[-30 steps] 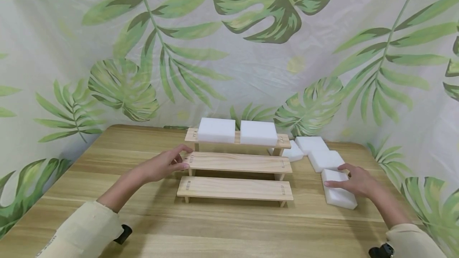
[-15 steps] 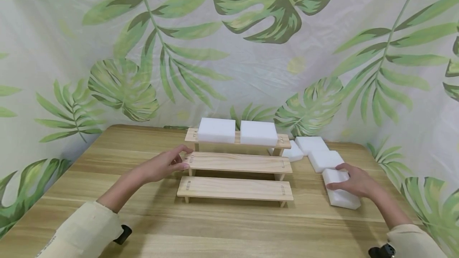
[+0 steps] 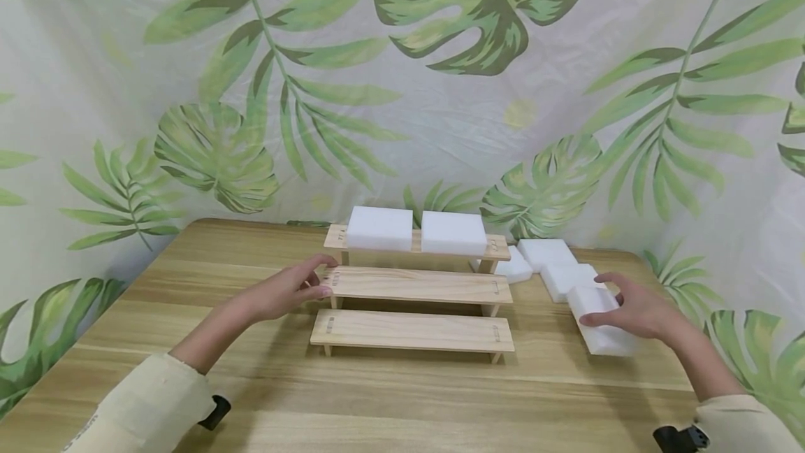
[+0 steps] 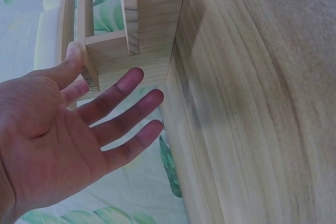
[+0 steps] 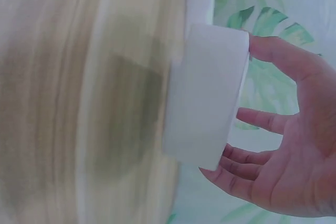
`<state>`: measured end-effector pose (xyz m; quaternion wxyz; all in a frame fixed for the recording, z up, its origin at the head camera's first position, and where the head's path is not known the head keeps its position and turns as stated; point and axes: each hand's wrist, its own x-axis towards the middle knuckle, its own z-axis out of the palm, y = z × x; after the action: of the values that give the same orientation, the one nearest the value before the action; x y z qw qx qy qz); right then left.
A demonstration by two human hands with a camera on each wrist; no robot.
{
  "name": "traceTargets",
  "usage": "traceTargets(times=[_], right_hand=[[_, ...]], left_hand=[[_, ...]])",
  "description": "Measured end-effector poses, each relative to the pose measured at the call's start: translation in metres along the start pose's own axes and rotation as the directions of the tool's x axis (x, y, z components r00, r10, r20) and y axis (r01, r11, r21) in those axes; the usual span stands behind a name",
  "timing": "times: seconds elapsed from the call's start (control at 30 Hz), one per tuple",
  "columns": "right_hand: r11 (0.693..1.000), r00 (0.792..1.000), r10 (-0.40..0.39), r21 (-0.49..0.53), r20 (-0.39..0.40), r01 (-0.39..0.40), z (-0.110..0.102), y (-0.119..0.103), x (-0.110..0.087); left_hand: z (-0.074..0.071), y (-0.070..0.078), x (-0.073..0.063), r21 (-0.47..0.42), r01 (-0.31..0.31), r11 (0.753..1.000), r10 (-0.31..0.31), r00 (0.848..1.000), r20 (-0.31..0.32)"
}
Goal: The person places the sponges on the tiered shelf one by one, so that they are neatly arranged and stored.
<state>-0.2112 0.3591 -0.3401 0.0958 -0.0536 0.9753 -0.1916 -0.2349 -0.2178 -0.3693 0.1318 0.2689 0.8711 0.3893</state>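
My right hand (image 3: 641,310) grips a white foam block (image 5: 207,95) between thumb and fingertips. The block is tilted and raised off the table, its shadow falling on the wood in the right wrist view. At the left end of a three-tier wooden display stand (image 3: 415,331), my left hand (image 3: 283,290) holds the middle tier with thumb and index finger across its edges. The other fingers of that hand stretch out loosely beside the stand in the left wrist view. Two white foam blocks (image 3: 380,228) sit side by side on the top tier; the lower two tiers are bare.
More white foam blocks (image 3: 547,256) lie on the wooden table (image 3: 402,404) to the right of the stand, one partly hidden behind it. A leaf-printed curtain (image 3: 440,124) hangs behind the table's back edge.
My right hand has closed its grip on the nearest loose foam block and lifted it, tilting it up from the table. The left hand and the stand have not moved.
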Motion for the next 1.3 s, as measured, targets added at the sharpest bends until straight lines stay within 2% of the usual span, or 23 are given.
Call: traceTargets(times=[0.3,0.6,0.8,1.07,1.3], right_hand=[[0.999,0.999,-0.028,-0.016,0.029,0.029,-0.011,-0.01,0.0],[0.994,0.994,-0.106,-0.016,0.017,0.107,-0.017,-0.018,-0.005],[0.982,0.983,-0.181,-0.05,-0.016,0.18,-0.015,-0.021,-0.008],[0.973,0.973,-0.229,0.022,-0.024,0.23,-0.013,-0.033,-0.009],[0.949,0.946,-0.314,0.004,-0.078,0.315,-0.009,-0.044,-0.008]], left_hand=[[-0.001,0.0,0.0,0.006,0.004,1.0,-0.004,1.0,0.007],[-0.001,0.002,-0.001,0.008,0.0,1.0,0.0,1.0,0.007],[-0.001,0.002,-0.001,0.005,0.0,1.0,0.0,1.0,0.008],[0.0,0.0,-0.001,0.01,0.003,1.0,-0.004,1.0,0.006],[0.0,0.0,-0.001,0.011,0.008,1.0,-0.008,1.0,0.005]])
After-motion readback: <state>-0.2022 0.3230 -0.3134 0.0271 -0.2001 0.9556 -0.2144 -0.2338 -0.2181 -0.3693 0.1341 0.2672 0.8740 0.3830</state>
